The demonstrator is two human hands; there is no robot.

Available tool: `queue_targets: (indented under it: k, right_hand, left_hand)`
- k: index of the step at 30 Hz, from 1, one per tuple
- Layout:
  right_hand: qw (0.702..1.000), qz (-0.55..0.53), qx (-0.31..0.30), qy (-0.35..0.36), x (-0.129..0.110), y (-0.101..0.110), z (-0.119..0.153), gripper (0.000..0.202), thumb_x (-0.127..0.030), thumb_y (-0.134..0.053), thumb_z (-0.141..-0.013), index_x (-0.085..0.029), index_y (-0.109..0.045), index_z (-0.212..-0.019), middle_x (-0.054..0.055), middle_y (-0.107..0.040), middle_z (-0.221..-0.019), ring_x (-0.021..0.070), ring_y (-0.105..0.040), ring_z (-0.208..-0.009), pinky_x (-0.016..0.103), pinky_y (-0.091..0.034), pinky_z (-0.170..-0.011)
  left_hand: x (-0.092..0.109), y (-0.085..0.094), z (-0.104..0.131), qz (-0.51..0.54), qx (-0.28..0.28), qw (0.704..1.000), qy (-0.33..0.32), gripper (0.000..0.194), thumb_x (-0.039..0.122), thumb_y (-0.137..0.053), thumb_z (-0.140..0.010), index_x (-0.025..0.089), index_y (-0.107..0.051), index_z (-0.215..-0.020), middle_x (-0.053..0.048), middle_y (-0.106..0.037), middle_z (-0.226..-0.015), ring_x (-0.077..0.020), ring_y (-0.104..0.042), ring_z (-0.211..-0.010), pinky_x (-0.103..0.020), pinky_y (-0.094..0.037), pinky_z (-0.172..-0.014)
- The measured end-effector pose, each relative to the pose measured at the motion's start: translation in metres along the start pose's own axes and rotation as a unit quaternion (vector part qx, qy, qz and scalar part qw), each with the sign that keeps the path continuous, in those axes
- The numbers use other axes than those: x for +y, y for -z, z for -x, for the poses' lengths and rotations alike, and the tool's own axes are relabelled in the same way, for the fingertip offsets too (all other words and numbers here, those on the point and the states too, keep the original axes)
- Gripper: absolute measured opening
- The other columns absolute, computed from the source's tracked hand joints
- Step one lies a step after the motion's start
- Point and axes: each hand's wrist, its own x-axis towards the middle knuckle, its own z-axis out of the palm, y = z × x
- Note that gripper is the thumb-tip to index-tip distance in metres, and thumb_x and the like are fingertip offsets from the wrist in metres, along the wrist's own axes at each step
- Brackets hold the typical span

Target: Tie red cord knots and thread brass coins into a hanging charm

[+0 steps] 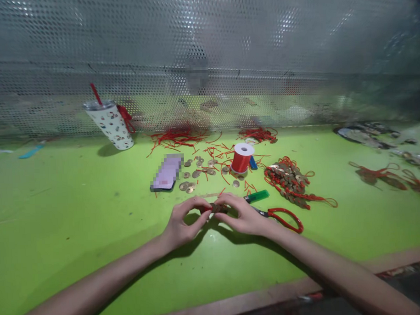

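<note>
Between my two hands is a short string of brass coins (216, 208) with red cord, held just above the green table. My left hand (183, 222) pinches its left end between thumb and fingertips. At the other end, my right hand (244, 214) grips the coins the same way; its fingers hide part of them. Close by my right hand lie a green lighter (258, 196) and scissors with red handles (286, 219), their blades partly covered by the hand. Loose brass coins (188, 186) are scattered beyond my fingers.
A red cord spool (241, 159) stands behind my hands, a phone (167, 172) to its left. Finished coin strings (288, 180) are heaped at right. Cut red cords (178, 138) lie before the perforated metal screen (206, 61). A tumbler (111, 126) with a straw stands back left.
</note>
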Motion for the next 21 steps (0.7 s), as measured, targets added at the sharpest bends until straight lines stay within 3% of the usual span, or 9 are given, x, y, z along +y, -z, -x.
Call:
queue_targets:
  k: [4, 11, 17, 21]
  right_hand:
    - [0.999, -0.046, -0.006, -0.007, 0.001, -0.001, 0.001, 0.012, -0.024, -0.062, -0.094, -0.018, -0.064, -0.105, 0.006, -0.072, -0.096, 0.0187, -0.067, -0.083, 0.033, -0.053, -0.075]
    - [1.000, -0.020, -0.007, -0.016, 0.003, -0.002, 0.002, 0.012, -0.024, -0.062, -0.094, -0.019, -0.066, -0.104, 0.007, -0.073, -0.094, 0.0191, -0.068, -0.081, 0.033, -0.053, -0.074]
    - [0.998, -0.040, 0.004, -0.041, 0.000, 0.003, -0.001, 0.017, -0.022, -0.065, -0.091, -0.017, -0.066, -0.107, 0.008, -0.073, -0.099, 0.0194, -0.068, -0.086, 0.034, -0.054, -0.079]
    - [0.995, -0.044, 0.009, -0.094, 0.004, 0.017, -0.005, 0.012, -0.025, -0.065, -0.091, -0.016, -0.070, -0.097, 0.007, -0.073, -0.092, 0.0184, -0.065, -0.080, 0.031, -0.051, -0.073]
  left_hand:
    - [-0.001, 0.001, 0.001, 0.021, -0.003, 0.999, 0.041, 0.035, 0.017, -0.073, -0.084, 0.019, -0.063, -0.117, -0.005, -0.073, -0.093, -0.0171, -0.072, -0.081, -0.030, -0.063, -0.075]
    - [-0.005, 0.000, -0.002, 0.071, -0.023, 0.988, 0.134, 0.010, 0.022, -0.068, -0.090, 0.017, -0.070, -0.098, -0.005, -0.073, -0.087, -0.0155, -0.072, -0.075, -0.026, -0.062, -0.067]
    - [-0.006, 0.000, -0.004, 0.054, -0.009, 0.986, 0.156, 0.008, 0.022, -0.070, -0.086, 0.016, -0.067, -0.090, -0.004, -0.071, -0.083, -0.0153, -0.069, -0.072, -0.026, -0.059, -0.065]
    - [-0.008, 0.002, -0.005, 0.039, 0.005, 0.980, 0.197, 0.011, 0.026, -0.070, -0.087, 0.017, -0.066, -0.089, -0.004, -0.070, -0.082, -0.0153, -0.068, -0.071, -0.026, -0.057, -0.064]
